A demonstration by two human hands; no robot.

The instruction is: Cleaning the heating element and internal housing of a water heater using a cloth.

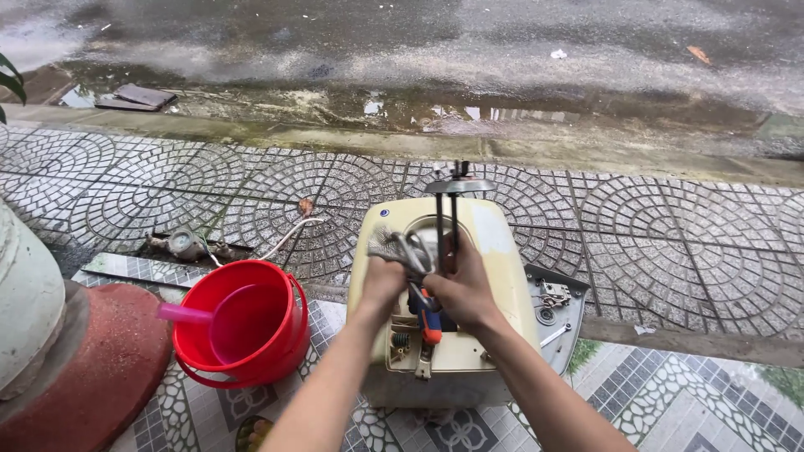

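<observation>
over on the left i see the red bucket (243,326) with a pink ladle (213,321) lying in it, sitting just beside the cream-coloured water heater (444,335) that lies on the patterned tiles; that's close enough that a swinging elbow could knock it, and if there's water in it, it goes across tiles that already look wet. moving in, my left hand (382,280) is clenched around a grey rag (394,245) and pressed against the dark heating rods (446,230) that stand up out of the heater's opening; a damp rag on metal can slide, and then the grip goes. next to it my right hand (463,291) is wrapped around the lower part of those rods, with an orange-and-blue handled tool (427,318) just under the palm, though i can't tell if the fingers hold it or it just rests there; if it's loose it could drop into the open body. the round flange (458,185) on top of the rods looks tilted, so pulling crooked could jam it. furthest right, the detached grey cover (557,314) leans at the heater's side, near enough to get kicked.
</observation>
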